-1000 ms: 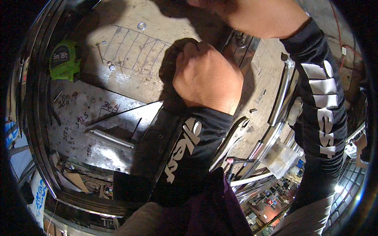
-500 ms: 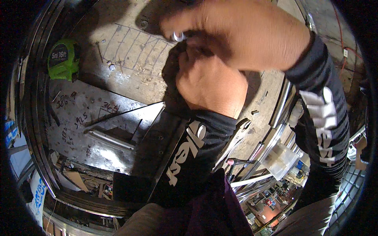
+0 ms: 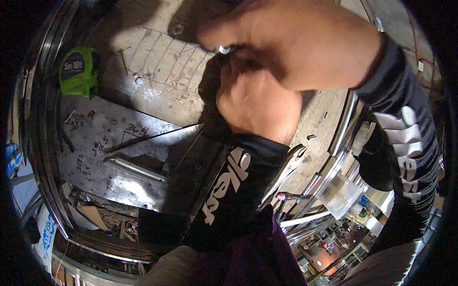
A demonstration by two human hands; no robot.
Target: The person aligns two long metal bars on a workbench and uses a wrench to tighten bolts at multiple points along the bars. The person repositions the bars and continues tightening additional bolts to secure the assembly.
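My right hand [image 3: 288,45] reaches across just beyond my left hand [image 3: 260,102], overlapping its knuckles in view; both are curled in on themselves, and I cannot tell what either one grips; a small shiny metal piece [image 3: 224,49] shows at the bent fingers of my right hand, too blurred to name; left of that hand, in its shadow, a washer [image 3: 178,29] lies flat on the wooden desk [image 3: 160,102], near a hand-drawn grid [image 3: 167,59]; farther left of both hands are a hex nut [image 3: 138,81] and a green-and-black tape measure [image 3: 78,71]; nearer me, left of my left wrist, a marked metal plate [image 3: 83,152] carries a pale metal strip [image 3: 136,170]; right of that wrist lies a loose short dark piece [image 3: 311,137].
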